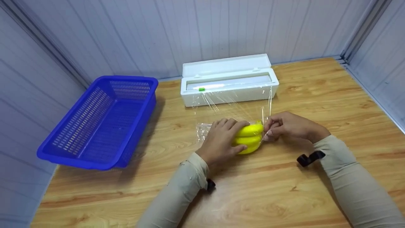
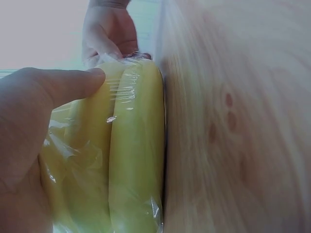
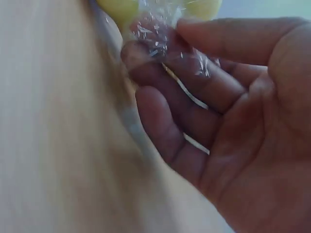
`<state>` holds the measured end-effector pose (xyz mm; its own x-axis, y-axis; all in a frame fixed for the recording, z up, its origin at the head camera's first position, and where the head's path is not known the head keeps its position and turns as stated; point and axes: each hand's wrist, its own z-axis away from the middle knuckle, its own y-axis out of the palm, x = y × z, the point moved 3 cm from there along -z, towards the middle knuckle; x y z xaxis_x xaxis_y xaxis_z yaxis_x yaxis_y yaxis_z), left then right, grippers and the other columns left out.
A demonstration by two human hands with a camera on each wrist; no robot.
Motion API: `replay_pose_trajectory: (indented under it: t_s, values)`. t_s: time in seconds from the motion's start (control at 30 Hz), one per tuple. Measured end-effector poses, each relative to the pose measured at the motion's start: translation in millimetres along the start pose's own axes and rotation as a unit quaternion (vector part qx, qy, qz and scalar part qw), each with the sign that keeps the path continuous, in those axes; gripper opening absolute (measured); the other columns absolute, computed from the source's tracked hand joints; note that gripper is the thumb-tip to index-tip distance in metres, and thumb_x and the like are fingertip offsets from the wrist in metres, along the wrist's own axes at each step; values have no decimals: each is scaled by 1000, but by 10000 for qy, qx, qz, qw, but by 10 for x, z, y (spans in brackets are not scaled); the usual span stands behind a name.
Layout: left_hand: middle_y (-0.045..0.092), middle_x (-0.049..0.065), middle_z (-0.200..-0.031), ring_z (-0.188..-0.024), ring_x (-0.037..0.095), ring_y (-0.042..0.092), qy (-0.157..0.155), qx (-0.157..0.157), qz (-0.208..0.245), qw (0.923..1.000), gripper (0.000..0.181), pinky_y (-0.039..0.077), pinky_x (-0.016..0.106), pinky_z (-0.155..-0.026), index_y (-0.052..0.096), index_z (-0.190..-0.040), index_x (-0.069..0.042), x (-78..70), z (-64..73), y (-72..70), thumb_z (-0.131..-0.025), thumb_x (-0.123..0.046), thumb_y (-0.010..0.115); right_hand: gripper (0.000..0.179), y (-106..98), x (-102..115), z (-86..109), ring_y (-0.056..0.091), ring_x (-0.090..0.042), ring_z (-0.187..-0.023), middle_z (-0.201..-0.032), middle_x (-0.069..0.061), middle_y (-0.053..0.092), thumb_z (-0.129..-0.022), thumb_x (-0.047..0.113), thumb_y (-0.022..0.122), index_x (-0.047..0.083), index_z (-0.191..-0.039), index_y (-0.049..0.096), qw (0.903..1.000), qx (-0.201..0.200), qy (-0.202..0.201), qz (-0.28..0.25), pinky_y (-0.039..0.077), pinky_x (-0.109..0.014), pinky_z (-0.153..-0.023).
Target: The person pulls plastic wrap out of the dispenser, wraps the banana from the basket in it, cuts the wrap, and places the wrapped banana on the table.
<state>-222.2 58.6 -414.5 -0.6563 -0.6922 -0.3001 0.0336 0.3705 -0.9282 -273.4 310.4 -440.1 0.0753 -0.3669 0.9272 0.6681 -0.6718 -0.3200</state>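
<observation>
A bunch of yellow bananas (image 1: pixel 250 142), partly covered in clear cling film (image 1: pixel 203 130), lies on the table. My left hand (image 1: pixel 220 141) grips the bunch from the left, fingers over its far side and thumb on the near side. In the left wrist view the film lies tight and wrinkled over the bananas (image 2: pixel 136 145). At the bunch's right end, my right hand (image 1: pixel 289 126) pinches a gathered bit of film. That crumpled film (image 3: pixel 155 39) shows between thumb and fingers in the right wrist view. From the bananas, film stretches back to a white dispenser box (image 1: pixel 229 97).
The dispenser's lid (image 1: pixel 226 65) stands raised, and a small green slider (image 1: pixel 202 89) sits on its front edge. To the left is a blue perforated basket (image 1: pixel 118 117). Pale panelled walls (image 1: pixel 215 28) bound the wooden table (image 1: pixel 253 196) at the back and sides.
</observation>
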Motion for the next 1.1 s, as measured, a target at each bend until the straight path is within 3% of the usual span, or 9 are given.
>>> replay_pose_trajectory:
  t_s: [0.1, 0.17, 0.43, 0.57, 0.67, 0.83, 0.93, 1.1]
  values:
    - [57, -4, -121, -113, 17, 47, -16, -13, -18, 10000, 67, 34, 38, -103, 47, -144, -26, -1, 4, 0, -87, -47, 76, 13, 11, -49, -18, 68, -24, -82, -94, -17, 68, -90, 1, 59, -6, -100, 62, 9989, -267, 315, -230, 58, -35, -76]
    - [56, -4, -121, -112, 17, 47, -7, -9, -25, 10000, 67, 34, 37, -102, 47, -144, -26, -5, 1, -4, -87, -47, 75, 13, 16, -56, -13, 68, -25, -81, -95, -17, 66, -88, 0, 57, -7, -99, 62, 9986, -282, 307, -328, 58, -37, -76]
    - [56, -4, -122, -115, 17, 47, -4, -20, -29, 10000, 67, 34, 37, -103, 47, -145, -26, -1, -1, -8, -88, -47, 75, 25, -78, -118, 56, 70, -23, -91, -102, -16, 71, -96, 5, 66, -15, -109, 60, 9948, 325, -313, -910, 58, -39, -82]
    - [57, -3, -122, -117, 18, 47, 27, -28, -16, 10000, 67, 34, 38, -103, 47, -145, -26, -4, 2, -11, -87, -46, 75, 26, -110, -140, 80, 71, -24, -95, -104, -17, 72, -96, 4, 65, -16, -112, 60, 9931, 397, -354, -1045, 57, -39, -85]
    - [57, -3, -123, -117, 18, 47, 17, -23, 4, 10000, 67, 34, 39, -104, 46, -145, -27, -6, 1, -8, -87, -45, 76, 26, -108, -140, 71, 71, -23, -91, -102, -16, 72, -95, 7, 68, -12, -112, 63, 9963, 37, -147, -847, 58, -37, -82]
    - [57, -3, -123, -117, 18, 47, -10, -3, 17, 10000, 67, 33, 39, -105, 46, -145, -27, -11, -2, -6, -88, -45, 75, 21, -47, -97, 4, 63, -17, -76, -94, -16, 68, -93, 14, 72, -4, -104, 69, 9967, -807, 1, -101, 55, -28, -67]
    - [57, -3, -124, -116, 18, 47, -37, 10, 28, 10000, 67, 32, 38, -105, 46, -145, -27, -14, -1, -7, -88, -46, 75, 16, -10, -77, -27, 56, -14, -69, -86, -14, 65, -91, 13, 74, -1, -99, 70, 9921, -1205, -83, 334, 50, -24, -59]
    - [57, -2, -124, -116, 18, 47, -8, 10, -45, 10000, 68, 33, 37, -106, 46, -145, -26, -13, 1, -7, -87, -47, 75, 12, 42, -69, -66, 54, -12, -67, -78, -8, 61, -89, 9, 74, 1, -91, 66, 9802, -1816, -82, 789, 45, -21, -57]
